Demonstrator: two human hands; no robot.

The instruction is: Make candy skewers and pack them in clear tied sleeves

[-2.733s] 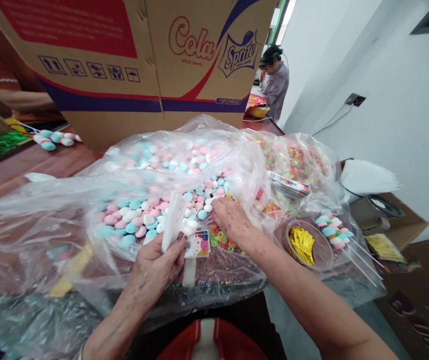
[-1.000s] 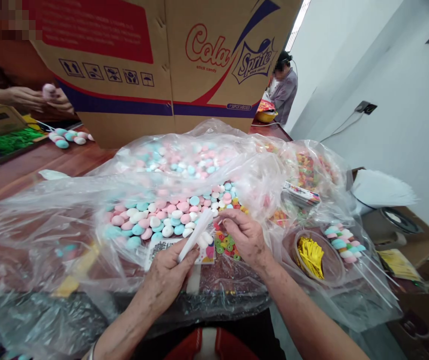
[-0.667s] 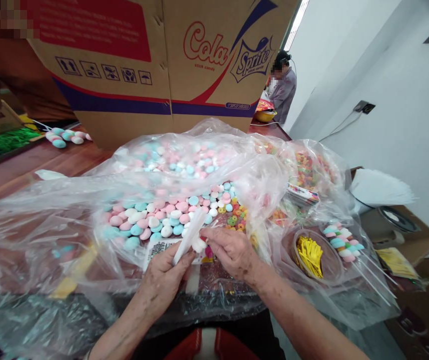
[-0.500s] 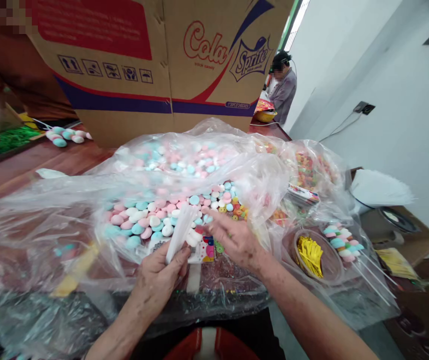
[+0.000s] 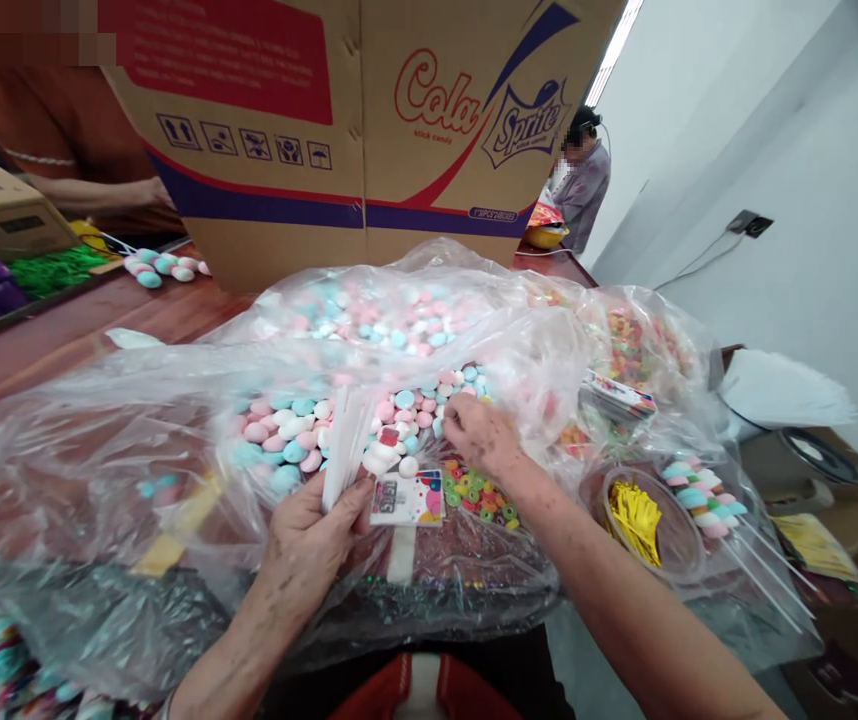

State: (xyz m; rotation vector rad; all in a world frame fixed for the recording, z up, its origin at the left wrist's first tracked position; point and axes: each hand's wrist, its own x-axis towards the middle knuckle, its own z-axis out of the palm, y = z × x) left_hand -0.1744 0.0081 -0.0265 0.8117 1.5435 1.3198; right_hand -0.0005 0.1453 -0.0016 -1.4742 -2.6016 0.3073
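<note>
My left hand [image 5: 320,540] is closed around a bundle of thin white strips [image 5: 346,440] that stands up from the fingers; whether they are sticks or narrow bags I cannot tell. Beyond it spreads a pile of pink, white and blue candies [image 5: 279,430] on clear plastic. My right hand [image 5: 481,435] reaches into the right side of this pile with curled fingers, their tips pressed together; what they pinch is hidden. Beside the left thumb lies a printed card [image 5: 406,497] with coloured dots. Small ring-shaped gummies [image 5: 481,495] lie below the right hand.
A large cardboard box [image 5: 369,130] stands behind the plastic bags [image 5: 429,280] of candies. At right are a round tub [image 5: 688,530] with gold ties [image 5: 635,520], candy skewers [image 5: 703,495] and stacked cards [image 5: 620,395]. One person [image 5: 586,180] is at the back, another [image 5: 99,150] at left.
My right hand has moved away from the white bundle, up and right into the candy pile, its fingers now curled. The bundle stands more upright in my left hand. The view has shifted slightly left.
</note>
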